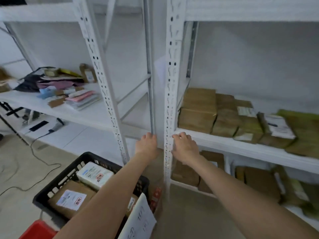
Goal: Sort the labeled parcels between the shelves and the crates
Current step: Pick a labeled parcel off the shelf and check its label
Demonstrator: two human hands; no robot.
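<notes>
While both arms reach forward, the left hand (146,144) and the right hand (185,149) each have a curled grip on a far corner of a large brown cardboard parcel (186,213). Its top is plain and flat, with red stickers (156,195) on its left side. Its long axis runs away from the person, with the far end pointing at the white shelf upright (170,100). The parcel is just right of the black crate (57,185).

No text can be read. In the black crate (58,180) at 7 o'clock, the white parcel (94,175) and the brown parcel (70,199) bear labels with red stamps, too blurred to make out. Handwritten marks on the paper sheet (139,219) at 6 o'clock are likewise illegible
</notes>
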